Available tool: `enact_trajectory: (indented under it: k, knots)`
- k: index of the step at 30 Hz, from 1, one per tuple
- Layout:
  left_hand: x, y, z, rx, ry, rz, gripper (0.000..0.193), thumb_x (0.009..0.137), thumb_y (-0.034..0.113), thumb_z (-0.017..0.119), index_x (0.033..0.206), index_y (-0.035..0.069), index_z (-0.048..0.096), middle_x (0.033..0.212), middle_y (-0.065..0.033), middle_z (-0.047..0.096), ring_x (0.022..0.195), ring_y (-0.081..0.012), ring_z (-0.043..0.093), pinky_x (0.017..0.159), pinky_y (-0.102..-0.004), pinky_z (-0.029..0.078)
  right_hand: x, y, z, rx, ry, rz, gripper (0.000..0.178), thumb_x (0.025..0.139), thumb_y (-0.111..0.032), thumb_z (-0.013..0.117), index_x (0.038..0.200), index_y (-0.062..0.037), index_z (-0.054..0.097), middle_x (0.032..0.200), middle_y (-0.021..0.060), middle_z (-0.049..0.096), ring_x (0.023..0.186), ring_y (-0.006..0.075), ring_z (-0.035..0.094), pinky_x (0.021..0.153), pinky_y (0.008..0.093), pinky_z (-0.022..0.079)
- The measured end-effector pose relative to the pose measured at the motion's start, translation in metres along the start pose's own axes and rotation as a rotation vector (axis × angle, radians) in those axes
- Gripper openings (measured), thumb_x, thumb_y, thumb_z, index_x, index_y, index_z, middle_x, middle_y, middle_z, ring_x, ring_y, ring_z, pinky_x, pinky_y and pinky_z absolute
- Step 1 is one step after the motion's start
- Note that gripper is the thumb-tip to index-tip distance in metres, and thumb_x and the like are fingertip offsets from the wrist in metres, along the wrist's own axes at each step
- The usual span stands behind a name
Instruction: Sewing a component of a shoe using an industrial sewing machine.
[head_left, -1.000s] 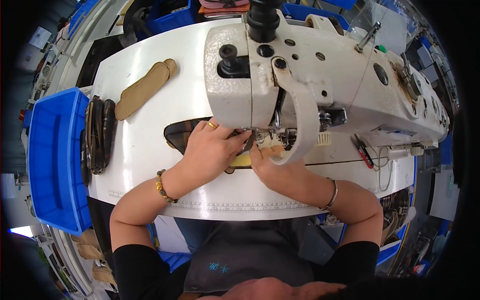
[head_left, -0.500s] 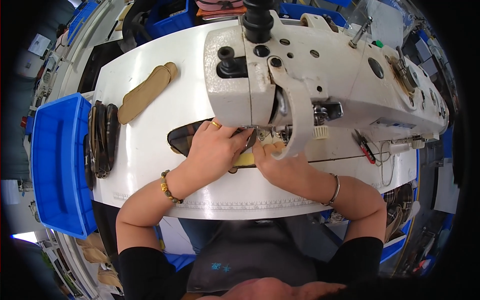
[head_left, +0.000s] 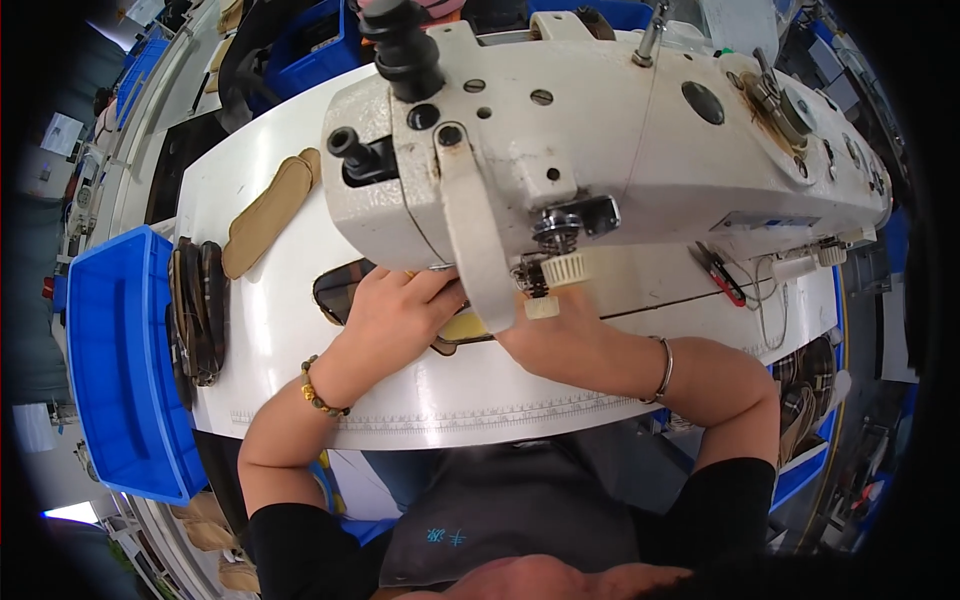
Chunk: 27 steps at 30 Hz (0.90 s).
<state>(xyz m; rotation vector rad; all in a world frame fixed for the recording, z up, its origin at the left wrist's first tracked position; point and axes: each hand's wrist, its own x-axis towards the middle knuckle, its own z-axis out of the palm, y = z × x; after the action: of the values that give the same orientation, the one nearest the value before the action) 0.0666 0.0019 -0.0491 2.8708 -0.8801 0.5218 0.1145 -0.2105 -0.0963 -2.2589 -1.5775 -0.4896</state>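
A dark plaid, sole-shaped fabric piece [head_left: 336,292] lies on the white table under the head of a sewing machine [head_left: 390,225]. A yellow part [head_left: 466,325] of the work shows between my hands, with a brown edge below it. My left hand [head_left: 398,318] rests over the plaid piece, its fingers bent and pressed together on it near the machine head. My right hand [head_left: 555,340] lies at the right end of the work. Its fingertips are hidden behind the machine's pale lever [head_left: 478,240] and knobs, as is the needle area.
Tan sole-shaped pieces [head_left: 268,218] lie at the table's left. Folded plaid pieces [head_left: 203,310] are stacked beside a blue bin [head_left: 130,370]. Red-handled thread snips [head_left: 722,275] and a pale cord lie right of my hands. A ruler strip [head_left: 450,412] runs along the front edge.
The view has shifted, so the machine now stands further left and covers my right fingers. Both hands stay at the work, and the plaid piece shows less beyond my left hand.
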Motion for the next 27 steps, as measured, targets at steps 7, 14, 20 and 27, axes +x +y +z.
enact_trajectory:
  k: [7, 14, 20, 27]
  knots:
    - [0.006, -0.003, 0.002, -0.159, 0.013, -0.049, 0.029, 0.068, 0.005, 0.075, 0.096, 0.011, 0.077, 0.087, -0.0053, 0.069, 0.070, -0.0239, 0.068, 0.057, -0.0346, 0.055, 0.000, -0.004, -0.009, 0.009, -0.019, -0.010, 0.040, 0.067, -0.011, 0.066, 0.103, 0.0049, 0.071, 0.057, 0.0067, 0.060, 0.051, 0.0207, 0.062, 0.042, 0.0367, 0.047]
    - [0.005, 0.000, 0.000, -0.138, -0.020, -0.091, 0.026, 0.069, 0.010, 0.072, 0.094, 0.014, 0.077, 0.097, -0.0001, 0.071, 0.082, -0.0198, 0.067, 0.069, -0.0326, 0.053, 0.005, -0.003, -0.016, -0.038, -0.019, -0.022, 0.034, 0.070, -0.012, 0.066, 0.100, 0.0022, 0.071, 0.056, 0.0061, 0.060, 0.050, 0.0200, 0.061, 0.041, 0.0365, 0.046]
    - [0.005, 0.000, -0.005, -0.100, -0.035, -0.060, 0.027, 0.073, 0.013, 0.072, 0.099, 0.015, 0.077, 0.096, 0.0023, 0.070, 0.078, -0.0170, 0.068, 0.066, -0.0298, 0.054, 0.002, 0.010, 0.007, 0.094, 0.119, 0.139, 0.025, 0.075, -0.008, 0.065, 0.098, 0.0000, 0.069, 0.054, 0.0075, 0.057, 0.047, 0.0256, 0.059, 0.041, 0.0405, 0.044]
    - [0.000, -0.006, 0.005, -0.159, 0.032, -0.045, 0.025, 0.073, 0.013, 0.074, 0.097, 0.014, 0.077, 0.093, 0.0042, 0.068, 0.076, -0.0150, 0.066, 0.063, -0.0280, 0.055, 0.008, 0.007, -0.009, -0.044, 0.029, 0.047, 0.015, 0.078, -0.006, 0.064, 0.092, -0.0017, 0.066, 0.051, 0.0079, 0.054, 0.045, 0.0268, 0.058, 0.042, 0.0407, 0.045]
